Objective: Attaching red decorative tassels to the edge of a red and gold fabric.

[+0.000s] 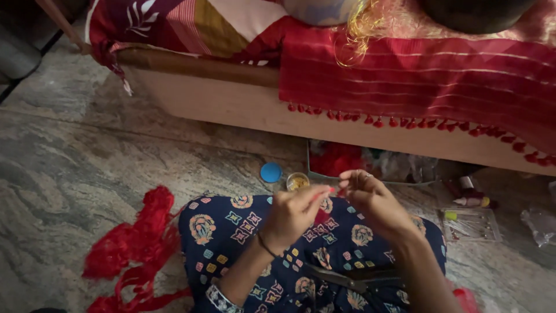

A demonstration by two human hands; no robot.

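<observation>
- Where the two hands meet above the lap, the left hand (292, 214) has its grip closed, thumb and forefinger pinching a small red tassel piece (324, 194) at its tip.
- The right hand (373, 200) faces it, fingers curled, its grip pinched on something fine at the fingertips; too small to tell whether that is thread or the same red piece.
- The red piece lies between the two grips, its short length running roughly left to right, from the left fingertips toward the right ones. The two hands are near touching there; the left looks to be the one carrying it.
- A dark bangle sits on the left wrist; a ring shows on a right finger.
- Below the hands: a lap in dark blue patterned cloth (249, 232), with dark scissors (347, 281) lying across it nearer the right forearm.
- Just beyond the hands on the floor: a small open pot of yellowish bits (297, 182), its blue lid (270, 172) beside it, and a shallow tray (370, 165) with red material.
- To the right, a clear flat case (469, 225) and small bottles (472, 194).
- To the left, a heap of red thread (136, 249) on the grey stone floor (75, 162).
- Behind: a low wooden bed (231, 104) draped in a red tasselled cloth (417, 81).
</observation>
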